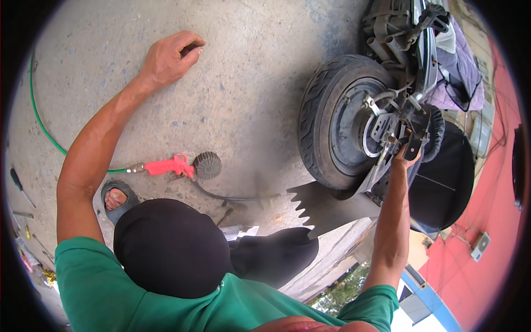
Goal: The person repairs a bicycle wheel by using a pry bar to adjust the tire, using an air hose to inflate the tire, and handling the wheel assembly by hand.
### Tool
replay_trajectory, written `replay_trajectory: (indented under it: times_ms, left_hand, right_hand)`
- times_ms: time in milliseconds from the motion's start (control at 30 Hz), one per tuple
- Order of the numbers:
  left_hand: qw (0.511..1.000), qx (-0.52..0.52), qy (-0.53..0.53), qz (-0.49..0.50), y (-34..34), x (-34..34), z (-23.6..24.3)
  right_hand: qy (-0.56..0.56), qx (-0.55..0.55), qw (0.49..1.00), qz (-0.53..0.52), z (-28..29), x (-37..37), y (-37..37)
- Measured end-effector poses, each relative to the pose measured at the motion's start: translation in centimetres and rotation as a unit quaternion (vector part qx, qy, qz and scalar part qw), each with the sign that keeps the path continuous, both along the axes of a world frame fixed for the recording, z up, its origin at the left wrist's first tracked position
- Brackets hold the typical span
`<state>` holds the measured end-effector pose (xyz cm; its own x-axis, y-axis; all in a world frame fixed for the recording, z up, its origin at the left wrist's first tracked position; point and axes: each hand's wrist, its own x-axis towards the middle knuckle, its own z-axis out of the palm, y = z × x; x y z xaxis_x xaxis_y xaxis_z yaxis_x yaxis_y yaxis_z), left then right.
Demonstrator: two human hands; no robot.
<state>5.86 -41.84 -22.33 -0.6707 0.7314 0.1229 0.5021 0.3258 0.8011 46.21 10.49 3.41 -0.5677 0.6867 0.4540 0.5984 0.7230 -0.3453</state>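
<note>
My left hand (172, 58) is raised over the concrete floor (238, 50), fingers curled toward the thumb; whatever they may hold is hidden. My right hand (405, 158) grips a black bracket (411, 145) on a motor scooter, beside its rear wheel (326, 122) with metal hub fittings. Below my left forearm, a red air blow gun (166, 166) on a green hose (47, 133) lies next to a dark ridged round piece (208, 165).
A grey notched flap (332, 213) juts below the wheel. A purple cloth (459, 72) lies over the scooter. Screwdrivers (22, 188) and other tools lie at the far left. My sandalled foot (116, 196) rests near the hose. A red wall stands at the right.
</note>
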Motion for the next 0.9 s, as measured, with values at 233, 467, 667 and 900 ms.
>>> replay_trajectory:
  times_ms: [233,467,667,900]
  left_hand:
    - [1.000,0.003,-0.018,-0.007,-0.1,0.1,0.3]
    - [1.000,-0.013,-0.004,-0.012,-0.3,0.1,0.1]
    - [1.000,-0.008,0.017,-0.018,0.0,0.1,-0.5]
    - [1.000,-0.010,0.014,-0.017,-0.2,0.1,-0.3]
  right_hand:
    - [0.005,-0.027,1.000,0.012,-0.3,1.2,1.3]
    - [0.008,-0.045,0.999,-0.022,-0.5,0.7,1.1]
    - [-0.030,-0.067,0.997,-0.034,0.0,2.1,2.0]
    - [-0.069,-0.003,0.996,-0.049,0.2,1.8,1.8]
